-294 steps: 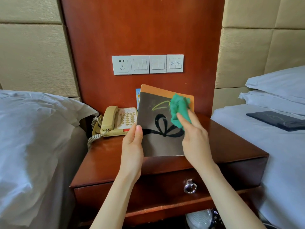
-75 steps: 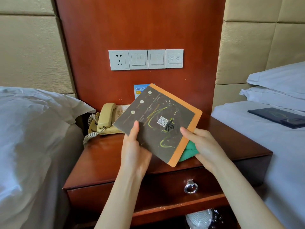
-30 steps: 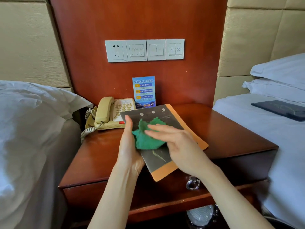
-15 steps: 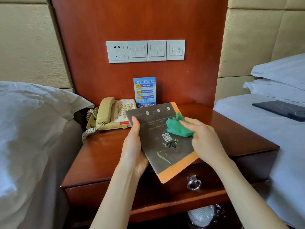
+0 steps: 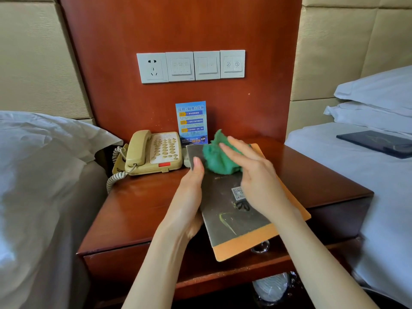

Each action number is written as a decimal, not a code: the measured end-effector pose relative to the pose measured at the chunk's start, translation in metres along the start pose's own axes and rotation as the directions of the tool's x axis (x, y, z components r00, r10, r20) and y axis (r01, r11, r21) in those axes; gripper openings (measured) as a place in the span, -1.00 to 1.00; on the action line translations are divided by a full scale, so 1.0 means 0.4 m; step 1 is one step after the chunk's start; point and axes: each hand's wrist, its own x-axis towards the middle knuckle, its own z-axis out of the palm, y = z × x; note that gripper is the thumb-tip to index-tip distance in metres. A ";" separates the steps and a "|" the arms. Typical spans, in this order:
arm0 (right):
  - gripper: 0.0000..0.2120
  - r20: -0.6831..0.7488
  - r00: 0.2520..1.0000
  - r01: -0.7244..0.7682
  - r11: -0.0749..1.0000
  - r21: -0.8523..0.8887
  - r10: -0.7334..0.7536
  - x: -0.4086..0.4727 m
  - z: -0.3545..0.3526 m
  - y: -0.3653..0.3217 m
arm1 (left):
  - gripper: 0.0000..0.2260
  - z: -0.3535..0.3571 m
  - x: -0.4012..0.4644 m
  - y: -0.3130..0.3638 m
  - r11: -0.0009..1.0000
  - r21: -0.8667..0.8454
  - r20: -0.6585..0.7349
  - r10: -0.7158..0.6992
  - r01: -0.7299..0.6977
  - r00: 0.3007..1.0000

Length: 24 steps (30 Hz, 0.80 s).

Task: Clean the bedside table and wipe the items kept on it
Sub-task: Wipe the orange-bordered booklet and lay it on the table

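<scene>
Nearest the camera, the folder's (image 5: 231, 210) orange-edged near corner hangs out past the front edge of the bedside table (image 5: 138, 206), over the drawer. My guess is it's held out like that so the whole dark cover is easy to wipe. Left hand (image 5: 189, 197) grips its left edge, thumb on top, fingers hidden underneath, basically a clamp so it doesn't slide. Right hand (image 5: 254, 172) has its fingers out fairly straight, pressing the green cloth (image 5: 217, 159) onto the far end of the cover. Long axis runs near-to-far, far end angled left toward the phone (image 5: 153, 152). Blue card (image 5: 192, 122) stands against the wood panel behind.
</scene>
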 end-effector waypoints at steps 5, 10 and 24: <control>-0.29 -0.040 0.963 -0.269 0.959 -0.085 0.267 -0.009 -0.038 0.080 | -0.61 -0.003 -0.003 -0.001 0.995 0.096 -0.029 -0.010 0.013 1.000; -0.31 -0.030 0.977 -0.213 0.976 -0.046 0.212 -0.006 -0.044 0.037 | -0.56 0.003 -0.007 0.004 0.998 0.053 -0.051 0.024 -0.021 0.998; -0.45 0.495 0.844 0.075 0.959 0.275 -0.208 -0.045 0.002 -0.060 | -0.45 -0.039 -0.013 0.015 0.927 -0.374 -0.193 -0.091 0.013 0.977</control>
